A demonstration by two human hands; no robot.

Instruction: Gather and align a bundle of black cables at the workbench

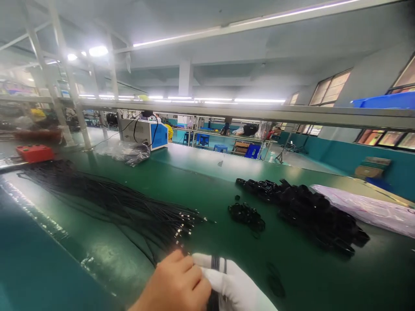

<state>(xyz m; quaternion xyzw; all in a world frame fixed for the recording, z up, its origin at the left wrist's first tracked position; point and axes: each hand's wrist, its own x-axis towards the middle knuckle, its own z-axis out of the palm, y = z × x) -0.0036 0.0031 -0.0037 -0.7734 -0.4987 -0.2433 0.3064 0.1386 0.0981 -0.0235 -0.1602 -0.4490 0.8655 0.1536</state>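
Note:
My left hand (177,285) is bare, its fingers curled against my right hand at the bottom edge. My right hand (233,283) wears a white glove and has thin black cable (218,262) wound round its fingers. Just beyond both hands a long bundle of loose black cables (106,196) with metal tips lies across the green table (207,190), running off to the left. A small coil of black cable (246,214) sits ahead of the gloved hand. To the right is a heap of coiled black cables (311,211).
A pale plastic bag (366,209) lies at the right edge. A white and blue machine (144,133) stands at the back, with a crumpled clear bag (126,152) beside it and a red box (35,153) to the far left. Shelf rails and other benches run behind.

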